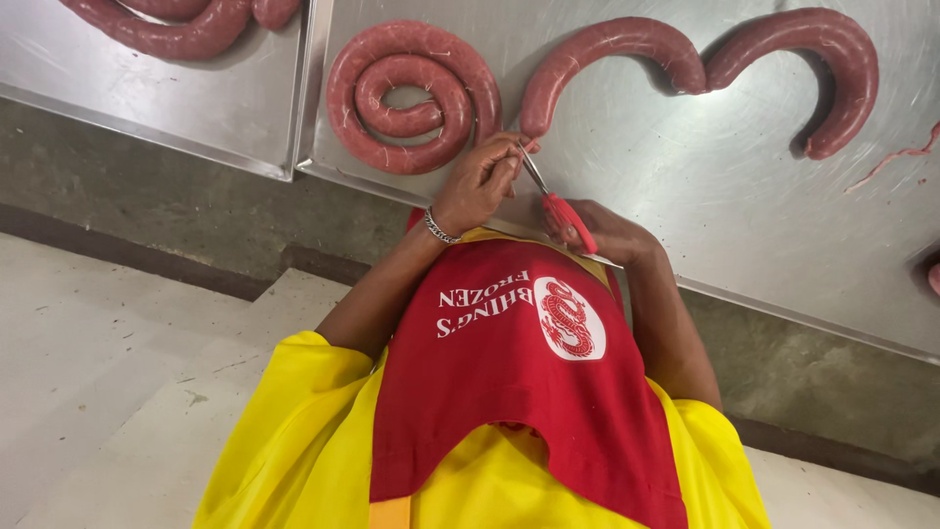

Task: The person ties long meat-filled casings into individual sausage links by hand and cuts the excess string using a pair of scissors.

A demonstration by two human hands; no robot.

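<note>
I see my left hand (478, 183) with its fingers (504, 157) bunched and pinched together, wrist bent, forearm running back toward my chest. My right hand (607, 233) is curled closed in a grip, knuckles up, its forearm angled down beside my body.

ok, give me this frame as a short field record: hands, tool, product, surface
view: head camera looking down, the wearer's torso fills the lower frame
left hand: wears a silver bracelet, fingers pinching the end of the long curved red sausage
right hand: holds the red-handled scissors, blades at that sausage end
product: coiled red sausage spiral lying left of the hands
surface: stainless steel table, second steel tray adjoining at left
clothing: red apron over yellow shirt
</note>
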